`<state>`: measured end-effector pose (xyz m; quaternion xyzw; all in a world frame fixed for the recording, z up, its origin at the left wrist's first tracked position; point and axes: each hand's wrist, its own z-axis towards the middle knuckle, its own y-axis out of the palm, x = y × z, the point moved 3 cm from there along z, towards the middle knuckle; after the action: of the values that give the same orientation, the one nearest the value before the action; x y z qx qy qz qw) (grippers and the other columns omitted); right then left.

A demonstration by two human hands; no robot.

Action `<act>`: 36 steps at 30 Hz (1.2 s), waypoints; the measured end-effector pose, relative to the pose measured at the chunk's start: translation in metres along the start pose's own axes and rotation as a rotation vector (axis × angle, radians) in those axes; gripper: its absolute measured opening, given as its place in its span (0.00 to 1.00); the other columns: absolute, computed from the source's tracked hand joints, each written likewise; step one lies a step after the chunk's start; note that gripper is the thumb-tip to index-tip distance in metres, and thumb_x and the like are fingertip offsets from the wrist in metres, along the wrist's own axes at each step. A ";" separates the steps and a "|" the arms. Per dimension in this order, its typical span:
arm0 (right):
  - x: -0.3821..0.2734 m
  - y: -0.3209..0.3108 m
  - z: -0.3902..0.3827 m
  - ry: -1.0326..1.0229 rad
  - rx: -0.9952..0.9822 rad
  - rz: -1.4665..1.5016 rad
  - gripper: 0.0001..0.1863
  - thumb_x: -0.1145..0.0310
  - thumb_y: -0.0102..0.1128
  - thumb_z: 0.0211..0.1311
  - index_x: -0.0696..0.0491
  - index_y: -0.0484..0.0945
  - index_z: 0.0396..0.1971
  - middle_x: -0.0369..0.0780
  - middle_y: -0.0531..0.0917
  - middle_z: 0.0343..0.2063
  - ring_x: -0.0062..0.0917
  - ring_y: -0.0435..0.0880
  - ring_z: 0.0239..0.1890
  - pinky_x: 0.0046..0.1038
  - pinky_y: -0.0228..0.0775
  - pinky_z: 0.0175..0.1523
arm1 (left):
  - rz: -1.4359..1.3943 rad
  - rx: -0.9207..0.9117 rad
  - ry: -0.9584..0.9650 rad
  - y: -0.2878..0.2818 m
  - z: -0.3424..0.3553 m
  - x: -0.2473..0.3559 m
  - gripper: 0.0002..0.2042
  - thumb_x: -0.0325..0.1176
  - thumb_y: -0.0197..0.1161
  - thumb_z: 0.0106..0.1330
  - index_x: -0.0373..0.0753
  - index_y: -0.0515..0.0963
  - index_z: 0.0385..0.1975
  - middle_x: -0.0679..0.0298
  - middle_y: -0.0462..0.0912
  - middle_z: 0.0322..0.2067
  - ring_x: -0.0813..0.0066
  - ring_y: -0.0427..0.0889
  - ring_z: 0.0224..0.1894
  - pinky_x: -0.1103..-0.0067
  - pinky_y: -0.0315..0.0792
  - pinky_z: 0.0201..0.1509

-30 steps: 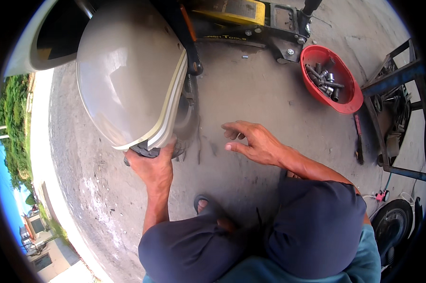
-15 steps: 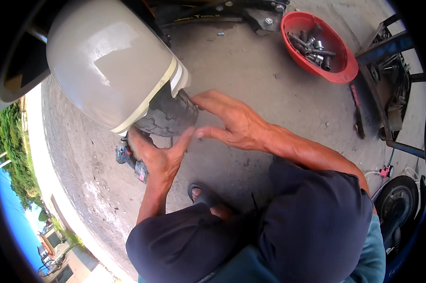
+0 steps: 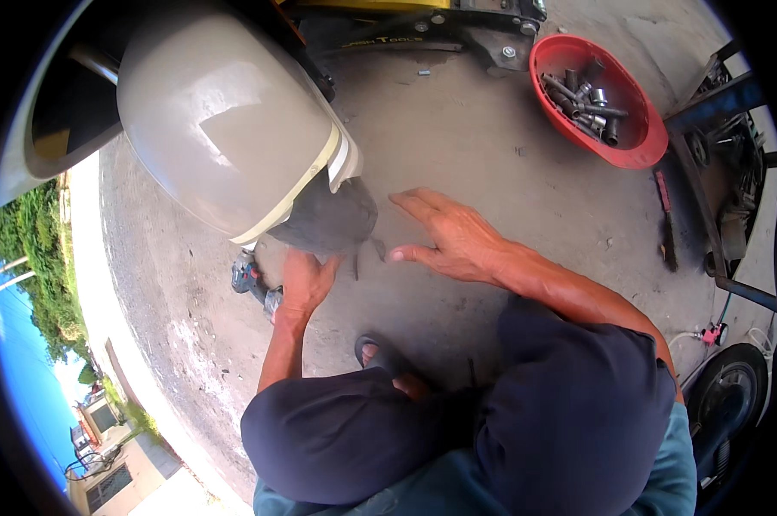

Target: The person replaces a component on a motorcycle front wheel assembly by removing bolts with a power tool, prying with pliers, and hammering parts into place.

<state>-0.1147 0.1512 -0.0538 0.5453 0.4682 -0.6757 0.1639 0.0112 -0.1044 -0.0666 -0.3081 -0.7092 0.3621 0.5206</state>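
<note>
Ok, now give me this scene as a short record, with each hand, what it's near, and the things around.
Left hand: at the underside of the dark tire, fingers partly hidden, grip unclear; hand, tire
Right hand: open, apart from the tire, holding nothing
Over the tire: glossy beige fender
Beyond the left hand: power tool
Upper right: red hard hat, open side up, with metal sockets inside
Below the hat: red-handled brush on the floor
Top: yellow and black jack
</note>
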 end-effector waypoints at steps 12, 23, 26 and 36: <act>-0.032 0.005 0.044 -0.233 0.049 0.209 0.45 0.55 0.77 0.55 0.63 0.66 0.67 0.52 0.70 0.63 0.49 0.73 0.64 0.40 0.69 0.66 | -0.421 0.254 0.159 -0.008 0.004 0.061 0.27 0.40 0.79 0.56 0.32 0.79 0.51 0.54 0.86 0.44 0.54 0.84 0.46 0.64 0.76 0.51; -0.029 0.001 0.045 -0.259 0.149 0.214 0.41 0.56 0.80 0.49 0.60 0.72 0.60 0.47 0.74 0.50 0.45 0.77 0.54 0.40 0.71 0.59 | -0.253 0.189 0.223 -0.019 0.006 0.066 0.27 0.37 0.80 0.54 0.32 0.79 0.51 0.54 0.87 0.44 0.54 0.86 0.47 0.66 0.77 0.50; -0.031 0.002 0.045 -0.264 0.174 0.272 0.40 0.56 0.81 0.49 0.59 0.72 0.59 0.47 0.75 0.48 0.44 0.77 0.53 0.39 0.71 0.59 | -0.258 0.177 0.186 -0.022 0.003 0.065 0.27 0.38 0.80 0.54 0.32 0.79 0.52 0.53 0.87 0.45 0.54 0.86 0.48 0.66 0.77 0.51; -0.029 -0.005 0.049 -0.227 0.163 0.407 0.38 0.51 0.78 0.54 0.60 0.74 0.59 0.47 0.77 0.50 0.41 0.79 0.55 0.38 0.73 0.61 | -0.077 0.036 0.037 -0.015 0.005 0.033 0.31 0.39 0.80 0.54 0.31 0.77 0.55 0.47 0.79 0.54 0.46 0.78 0.56 0.61 0.72 0.59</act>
<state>-0.1366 0.1056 -0.0273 0.5603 0.2711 -0.7214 0.3036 -0.0037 -0.0869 -0.0380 -0.2776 -0.7041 0.3487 0.5528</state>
